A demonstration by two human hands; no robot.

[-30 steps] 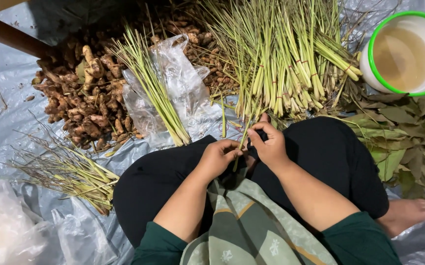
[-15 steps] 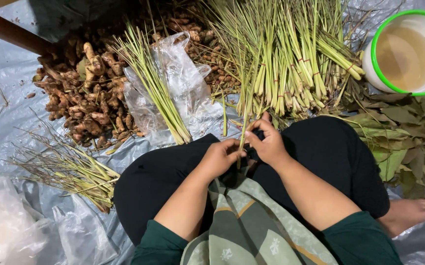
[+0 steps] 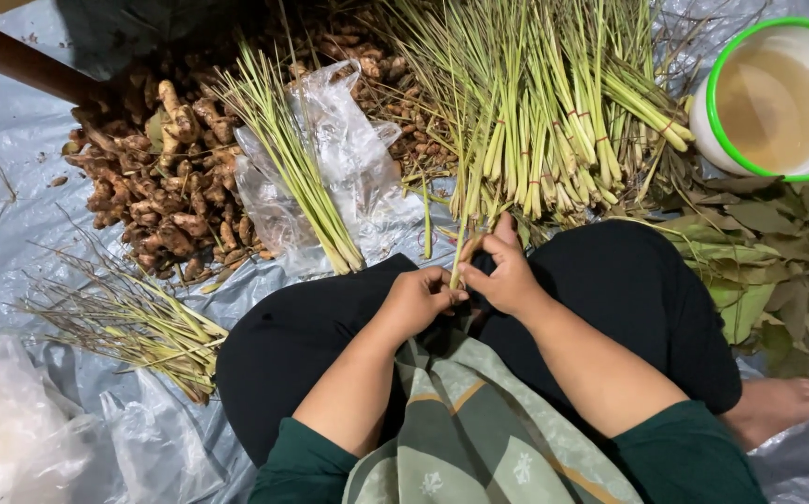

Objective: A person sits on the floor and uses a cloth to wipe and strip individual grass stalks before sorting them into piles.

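Both hands meet over my lap on one lemongrass stalk (image 3: 466, 245). My left hand (image 3: 420, 301) pinches its lower end, and my right hand (image 3: 505, 273) grips it just above, fingers curled round the stem. The stalk runs up and away into a big heap of tied lemongrass bundles (image 3: 554, 121) right in front of my knees. My legs are in black cloth, with a green patterned cloth (image 3: 479, 429) draped between them.
A small lemongrass bunch (image 3: 292, 159) lies on a clear plastic bag (image 3: 348, 159). Brown ginger-like roots (image 3: 157, 187) are piled at the left. Trimmed stalk scraps (image 3: 134, 322) lie lower left. A white green-rimmed bucket (image 3: 778, 98) of cloudy water stands top right above dry leaves (image 3: 787, 252). Grey tarp (image 3: 13, 187) covers the floor.
My hands stay on the same stalk; the right hand has shifted slightly along it, and the view has drifted a little.
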